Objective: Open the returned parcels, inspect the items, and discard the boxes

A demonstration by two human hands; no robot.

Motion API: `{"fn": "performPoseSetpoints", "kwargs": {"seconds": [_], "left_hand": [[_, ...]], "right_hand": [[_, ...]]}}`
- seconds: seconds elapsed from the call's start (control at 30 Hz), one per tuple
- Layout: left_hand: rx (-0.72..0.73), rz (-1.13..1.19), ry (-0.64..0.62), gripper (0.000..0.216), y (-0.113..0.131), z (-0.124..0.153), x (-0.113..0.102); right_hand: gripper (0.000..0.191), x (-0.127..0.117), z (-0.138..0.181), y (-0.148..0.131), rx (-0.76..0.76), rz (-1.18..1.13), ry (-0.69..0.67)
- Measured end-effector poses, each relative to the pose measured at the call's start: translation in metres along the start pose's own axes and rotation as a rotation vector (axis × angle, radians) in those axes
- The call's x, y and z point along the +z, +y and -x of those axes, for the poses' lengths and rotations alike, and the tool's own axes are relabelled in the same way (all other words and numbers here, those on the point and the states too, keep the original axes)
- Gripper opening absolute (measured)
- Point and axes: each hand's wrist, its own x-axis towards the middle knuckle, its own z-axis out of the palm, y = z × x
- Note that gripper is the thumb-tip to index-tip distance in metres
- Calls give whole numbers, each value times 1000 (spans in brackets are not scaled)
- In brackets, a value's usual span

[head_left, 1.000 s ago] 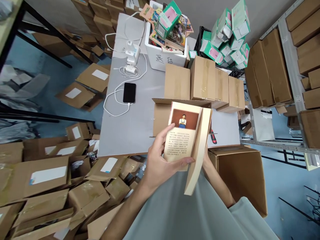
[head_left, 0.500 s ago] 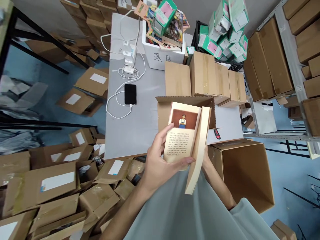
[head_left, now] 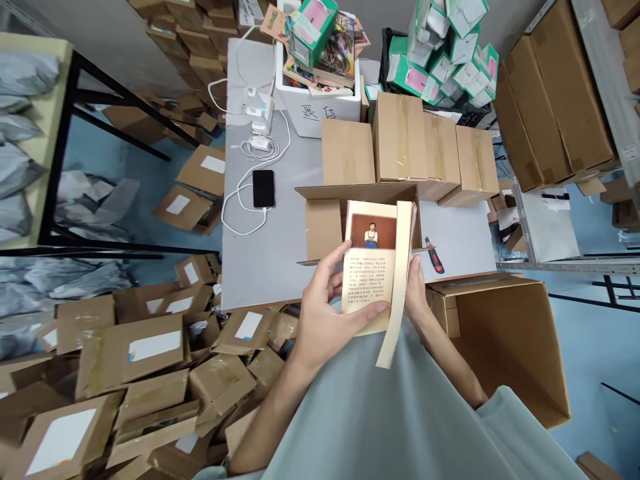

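Both of my hands hold an open book (head_left: 369, 273) in front of me. Its left page shows a small picture of a person on a reddish-brown ground above printed text. My left hand (head_left: 325, 300) grips the left side, thumb across the page's lower part and fingers behind. At the right edge, my right hand (head_left: 415, 290) supports the thick page block, its fingers partly hidden behind. Just beyond the book stands an open cardboard box (head_left: 325, 230) on the grey table (head_left: 280, 267). A red and black box cutter (head_left: 435, 257) lies to the right.
A phone (head_left: 263, 189) on a white cable lies at left. Closed cartons (head_left: 400, 140), a white bin (head_left: 317, 120) of books and a black crate (head_left: 386, 57) of green-white boxes stand behind. A large open carton (head_left: 515, 347) is at right; discarded boxes (head_left: 150, 347) cover the left floor.
The book's right-hand page block has swung more upright, and more of my right hand shows beside it. My view has shifted a little to the left.
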Motion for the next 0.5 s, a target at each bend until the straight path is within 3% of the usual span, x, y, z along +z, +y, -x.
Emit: {"fn": "performPoseSetpoints", "kwargs": {"seconds": [0.3, 0.5], "left_hand": [[-60, -96, 41, 100, -10, 10, 55], [-43, -139, 45, 103, -19, 16, 74]], "right_hand": [[81, -47, -15, 9, 2, -21, -118], [79, -62, -15, 8, 30, -66, -144]]}}
